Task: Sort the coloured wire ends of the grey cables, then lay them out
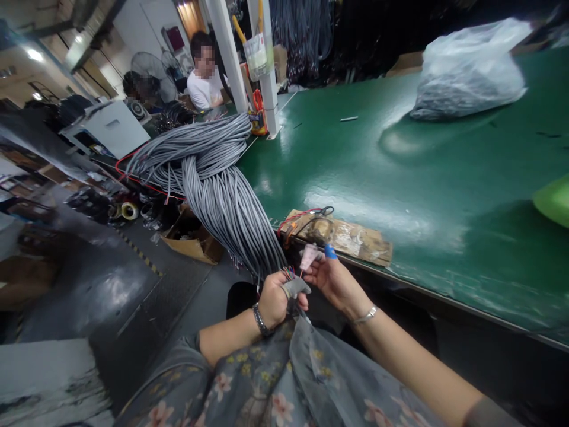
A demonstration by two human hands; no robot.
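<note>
- Thick bundle of grey cables (222, 196): draped off the near-left edge of the glossy green table (400, 178), lowest end hanging just below that edge, over the lap.
- Left hand (272, 302), grey finger cot on, clenched round that lowest end; short coloured wire tips (288, 273) fanning out above the fist.
- Right hand (333, 280), one fingertip capped in blue, pinching a small pale plastic piece (308, 256) just beside those tips.
- Best done, by the look of it, with the fist close behind the tips, one wire singled out at a time, and the pale piece kept square to it.
- On the table's near edge: worn brown cardboard slab (344, 236), with scissors (323, 210) at its far side.
- Far across the table: crumpled clear plastic bag (466, 71); beyond the far-left corner, seated person in a white shirt (205, 83).
</note>
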